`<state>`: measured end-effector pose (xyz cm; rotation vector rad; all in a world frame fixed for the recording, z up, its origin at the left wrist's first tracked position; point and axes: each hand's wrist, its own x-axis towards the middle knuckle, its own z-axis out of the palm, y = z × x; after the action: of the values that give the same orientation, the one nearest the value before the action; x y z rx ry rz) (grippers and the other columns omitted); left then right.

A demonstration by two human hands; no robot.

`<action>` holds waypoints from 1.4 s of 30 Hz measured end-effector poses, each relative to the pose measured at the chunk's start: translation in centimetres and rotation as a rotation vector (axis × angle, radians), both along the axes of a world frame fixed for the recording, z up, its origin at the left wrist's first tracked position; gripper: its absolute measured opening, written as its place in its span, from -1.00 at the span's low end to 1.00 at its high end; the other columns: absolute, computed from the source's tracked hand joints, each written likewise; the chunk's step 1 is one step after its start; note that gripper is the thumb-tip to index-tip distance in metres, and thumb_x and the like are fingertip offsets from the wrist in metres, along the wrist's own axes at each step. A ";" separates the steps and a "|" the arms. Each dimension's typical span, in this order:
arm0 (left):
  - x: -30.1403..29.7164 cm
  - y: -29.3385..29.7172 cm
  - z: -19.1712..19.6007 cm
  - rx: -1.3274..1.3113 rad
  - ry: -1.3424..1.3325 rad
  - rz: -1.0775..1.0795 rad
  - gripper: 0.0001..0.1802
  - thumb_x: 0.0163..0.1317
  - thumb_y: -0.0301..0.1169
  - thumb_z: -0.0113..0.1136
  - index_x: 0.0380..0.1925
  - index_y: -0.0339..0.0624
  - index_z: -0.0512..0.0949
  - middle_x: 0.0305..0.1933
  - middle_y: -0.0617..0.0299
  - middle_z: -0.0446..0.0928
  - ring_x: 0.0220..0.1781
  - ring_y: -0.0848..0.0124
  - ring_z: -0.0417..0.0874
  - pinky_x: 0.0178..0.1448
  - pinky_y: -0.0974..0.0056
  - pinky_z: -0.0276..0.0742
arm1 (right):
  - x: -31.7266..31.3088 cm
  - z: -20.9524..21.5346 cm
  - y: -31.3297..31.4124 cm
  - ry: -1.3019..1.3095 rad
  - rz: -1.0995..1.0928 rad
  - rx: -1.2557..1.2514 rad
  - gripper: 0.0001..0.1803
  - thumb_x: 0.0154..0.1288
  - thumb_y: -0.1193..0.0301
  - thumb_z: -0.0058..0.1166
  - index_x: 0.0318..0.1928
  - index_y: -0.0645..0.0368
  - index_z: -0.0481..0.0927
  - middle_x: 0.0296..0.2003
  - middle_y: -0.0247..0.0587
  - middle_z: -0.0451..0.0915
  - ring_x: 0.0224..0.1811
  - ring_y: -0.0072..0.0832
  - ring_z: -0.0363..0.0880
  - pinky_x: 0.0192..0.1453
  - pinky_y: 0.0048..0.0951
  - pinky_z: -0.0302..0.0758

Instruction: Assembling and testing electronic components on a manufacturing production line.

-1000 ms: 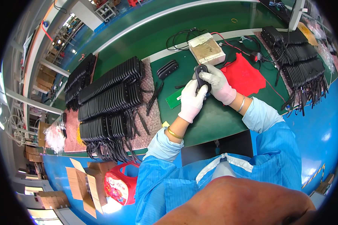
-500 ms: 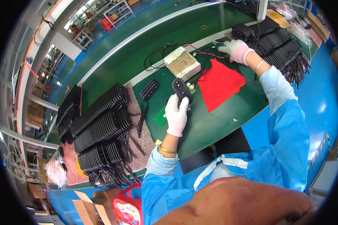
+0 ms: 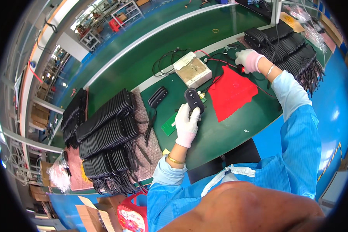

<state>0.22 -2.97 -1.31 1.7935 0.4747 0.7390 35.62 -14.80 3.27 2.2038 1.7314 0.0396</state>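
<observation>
My left hand (image 3: 187,125), in a white glove, grips a black remote control (image 3: 194,100) with buttons on its face, held upright above the green bench. My right hand (image 3: 249,60), also gloved, is curled at the far right, beyond a red cloth (image 3: 232,92). A small red and black piece (image 3: 241,69) shows just below its fingers; what the fingers hold is hidden. Behind the remote lies a partly covered small circuit board (image 3: 202,96). Next to my left hand are a green board (image 3: 168,124) and another black device (image 3: 157,97).
A worn white box (image 3: 192,70) with black cables (image 3: 162,69) and a red wire stands mid-bench. Rows of black strapped devices (image 3: 106,127) lie on bubble wrap at left, more (image 3: 290,46) at far right. A carton (image 3: 91,214) and red bag (image 3: 132,212) sit below the bench.
My right hand has drawn back slightly from the wires near the far edge, and its fingers are now more curled. The remote stays in my left hand. The whole view has shifted a little.
</observation>
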 end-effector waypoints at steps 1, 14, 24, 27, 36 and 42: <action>0.0 -0.1 0.1 0.006 0.000 -0.001 -0.84 0.28 -0.56 0.12 -0.16 -0.39 0.52 -0.34 0.19 0.41 -0.53 0.45 0.45 -0.37 0.38 0.47 | -0.3 -0.2 0.0 -0.032 -0.001 0.026 -0.74 -0.13 0.39 0.30 -0.29 -0.04 0.71 -0.27 -0.16 0.58 -0.28 -0.07 0.58 -0.15 -0.14 0.53; -0.1 0.3 0.0 0.065 -0.027 -0.013 -0.86 0.26 -0.57 0.13 -0.18 -0.36 0.54 -0.37 0.21 0.41 -0.54 0.46 0.44 -0.39 0.36 0.42 | -0.1 2.1 0.5 0.019 -0.119 -0.065 -0.64 -0.15 0.34 0.34 -0.21 0.03 0.73 -0.26 -0.17 0.65 -0.24 -0.08 0.61 -0.14 -0.17 0.55; -0.1 0.1 0.1 0.036 -0.036 -0.021 -0.86 0.27 -0.55 0.13 -0.19 -0.34 0.54 -0.37 0.21 0.42 -0.54 0.45 0.45 -0.39 0.37 0.42 | 3.0 -0.1 0.9 -0.044 -0.031 -0.054 -0.73 -0.09 0.29 0.34 -0.28 0.01 0.76 -0.31 -0.25 0.69 -0.25 -0.08 0.62 -0.17 -0.15 0.55; -0.1 0.3 0.0 0.020 -0.037 -0.006 -0.86 0.27 -0.54 0.12 -0.19 -0.34 0.54 -0.37 0.20 0.42 -0.55 0.45 0.45 -0.39 0.37 0.42 | 2.3 0.5 1.4 -0.081 -0.043 -0.078 -0.75 -0.09 0.29 0.33 -0.31 0.03 0.76 -0.33 -0.24 0.69 -0.25 -0.09 0.62 -0.17 -0.15 0.55; 0.4 0.2 -0.5 -0.066 -0.048 0.019 -0.86 0.28 -0.52 0.11 -0.21 -0.35 0.54 -0.35 0.18 0.45 -0.56 0.44 0.46 -0.40 0.36 0.42 | -9.9 1.0 2.5 0.485 0.381 0.880 -0.68 0.37 0.38 0.06 0.06 0.26 0.58 -0.04 -0.12 0.67 -0.10 -0.19 0.62 0.04 -0.28 0.53; -0.1 1.1 -0.1 0.101 0.034 0.062 -0.74 0.23 -0.29 0.13 -0.24 -0.28 0.54 -0.39 0.02 0.50 -0.44 0.12 0.48 -0.28 0.10 0.41 | -19.5 -2.2 7.4 1.484 0.174 0.669 -0.68 0.46 0.37 -0.09 0.05 0.35 0.54 -0.08 -0.08 0.65 -0.08 -0.38 0.55 0.12 -0.45 0.46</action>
<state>0.13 -1.83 -1.40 1.8947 0.5254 0.7881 16.08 -7.42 1.03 2.6874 2.8940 -1.5315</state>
